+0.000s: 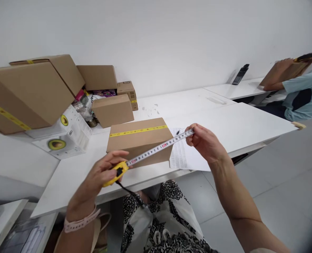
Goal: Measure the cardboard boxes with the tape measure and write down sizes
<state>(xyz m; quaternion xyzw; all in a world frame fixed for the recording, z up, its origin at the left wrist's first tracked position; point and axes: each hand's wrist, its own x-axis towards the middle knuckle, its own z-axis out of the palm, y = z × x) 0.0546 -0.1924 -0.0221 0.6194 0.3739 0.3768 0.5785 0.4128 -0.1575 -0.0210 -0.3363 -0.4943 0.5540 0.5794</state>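
My left hand [103, 172] is closed around the yellow case of a tape measure [120, 169], whose black strap hangs below. Between my hands stretches its white blade [156, 149], sloping up to the right. My right hand [205, 140] pinches the far end of the blade. Just behind the tape, a closed cardboard box [140, 135] with yellow printed tape along its top lies on the white table [92, 182]. The blade passes in front of the box's near side; whether it touches is unclear. Right of the box are printed sheets [181, 154] with a black pen [177, 133] on them.
Cardboard boxes [26, 95] are stacked at the left on white cartons [66, 138] with avocado pictures. Smaller boxes [112, 109] stand at the back by the wall. A dark bottle [240, 74] is far right, near another person [303, 95] leaning by a cardboard box.
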